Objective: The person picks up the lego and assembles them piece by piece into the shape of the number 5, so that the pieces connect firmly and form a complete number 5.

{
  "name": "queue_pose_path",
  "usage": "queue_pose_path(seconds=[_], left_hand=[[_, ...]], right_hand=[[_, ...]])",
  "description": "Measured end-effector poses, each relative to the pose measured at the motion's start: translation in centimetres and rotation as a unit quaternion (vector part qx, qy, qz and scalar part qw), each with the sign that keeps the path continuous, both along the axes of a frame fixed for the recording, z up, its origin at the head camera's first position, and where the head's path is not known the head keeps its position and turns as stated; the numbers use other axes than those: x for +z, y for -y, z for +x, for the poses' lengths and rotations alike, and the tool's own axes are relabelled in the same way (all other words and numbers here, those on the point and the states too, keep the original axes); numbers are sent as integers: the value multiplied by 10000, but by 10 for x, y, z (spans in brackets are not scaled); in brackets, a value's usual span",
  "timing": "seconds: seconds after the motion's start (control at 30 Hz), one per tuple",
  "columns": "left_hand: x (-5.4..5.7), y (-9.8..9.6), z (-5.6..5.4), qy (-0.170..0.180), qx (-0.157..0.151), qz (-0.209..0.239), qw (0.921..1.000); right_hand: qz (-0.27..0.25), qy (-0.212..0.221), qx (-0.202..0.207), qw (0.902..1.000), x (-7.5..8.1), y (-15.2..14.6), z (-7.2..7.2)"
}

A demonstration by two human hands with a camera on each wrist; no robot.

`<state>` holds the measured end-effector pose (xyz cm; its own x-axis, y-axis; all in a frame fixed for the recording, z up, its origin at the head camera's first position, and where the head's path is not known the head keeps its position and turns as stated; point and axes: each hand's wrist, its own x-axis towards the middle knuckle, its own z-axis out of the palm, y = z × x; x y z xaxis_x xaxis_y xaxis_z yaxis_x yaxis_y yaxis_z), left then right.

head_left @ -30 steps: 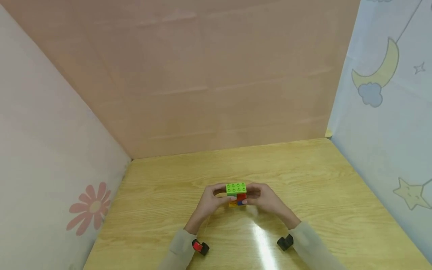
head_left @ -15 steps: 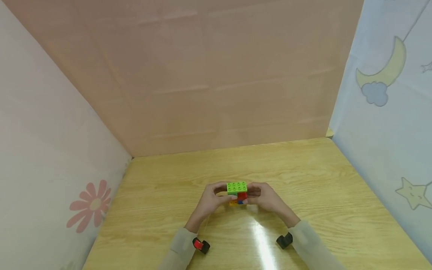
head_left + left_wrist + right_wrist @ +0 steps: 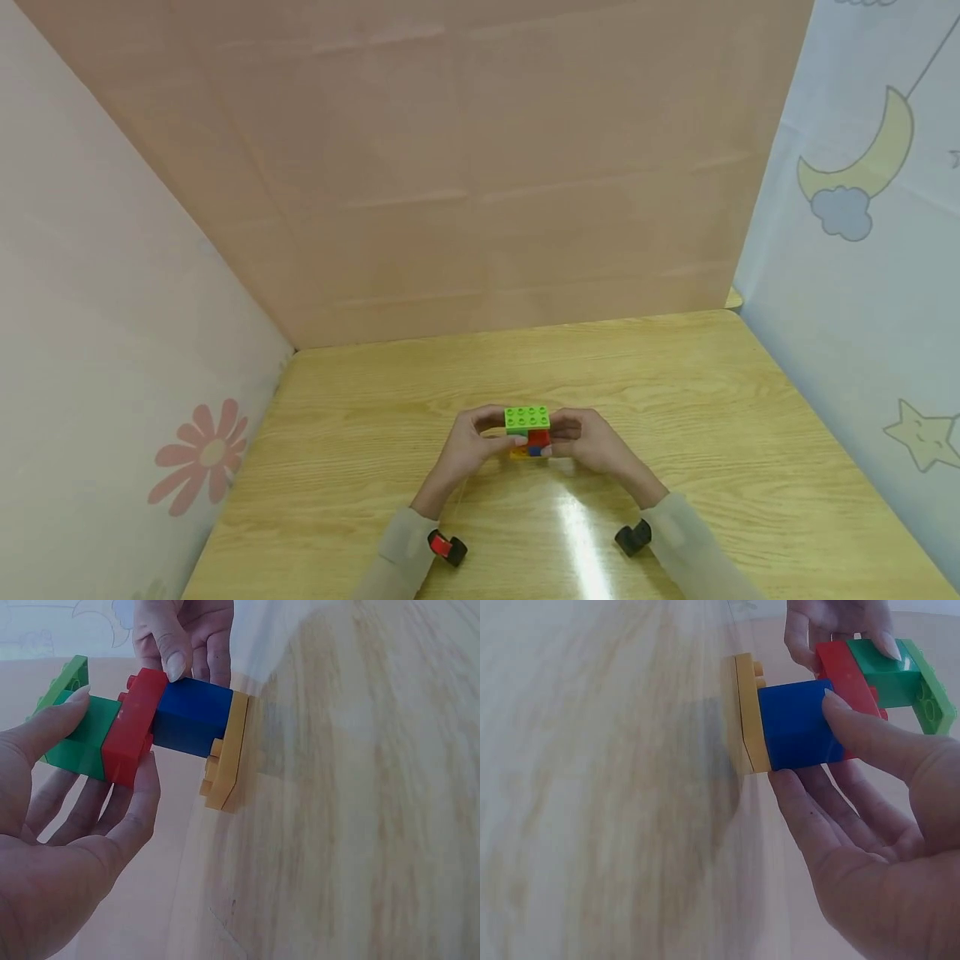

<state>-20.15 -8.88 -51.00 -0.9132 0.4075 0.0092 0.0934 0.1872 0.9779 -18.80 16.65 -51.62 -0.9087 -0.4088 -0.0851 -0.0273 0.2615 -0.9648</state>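
Note:
A stack of toy building bricks is held between both hands near the middle of the table. From the bottom up it has a yellow plate (image 3: 233,754), a blue block (image 3: 795,724), a red brick (image 3: 133,724), a green block (image 3: 91,733) and a light green studded plate (image 3: 527,417). My left hand (image 3: 465,446) pinches the green block, thumb in front and fingers behind the green and red bricks. On the other side, my right hand (image 3: 596,442) grips the blue block between thumb and fingers. The yellow plate's underside is against or just above the tabletop; I cannot tell which.
The wooden table (image 3: 375,383) spreads around the hands. A plain pinkish-brown backdrop (image 3: 480,167) rises at the back, with patterned pale panels on the left (image 3: 112,292) and right (image 3: 862,333). Black wrist devices sit at both cuffs.
Both hands and the brick stack keep the same pose. Only the head view has shifted slightly.

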Motion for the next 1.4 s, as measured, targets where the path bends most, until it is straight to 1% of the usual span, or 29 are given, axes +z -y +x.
queue_pose_path(seconds=[0.07,0.2,0.3,0.43,0.53,0.7,0.9,1.03,1.2,1.4], left_hand=[[0,1,0,50,-4,11,10000],[-2,3,1,277,16,165,9995],[-3,4,0,395,89,243,9989],[-4,5,-2,404,236,220,9987],[-4,6,-3,472,282,249,9982],[-4,9,-6,695,378,262,9965],[-3,9,-13,928,524,377,9936],[-3,10,-17,981,570,365,9929],[-5,11,-25,1086,575,393,9916],[-6,13,-36,1153,587,305,9911]], right_hand=[[27,21,-48,10000,0,0,0],[104,59,-117,9999,0,0,1],[134,-21,-101,9999,0,0,1],[143,-89,-85,9998,0,-1,0],[139,-61,-84,9998,0,-1,0],[100,51,-107,9999,-2,3,-3],[317,190,-305,9989,-4,8,-7],[389,264,-356,9983,-6,10,-10],[384,329,-404,9979,-7,14,-13],[361,432,-474,9973,-4,18,-19]])
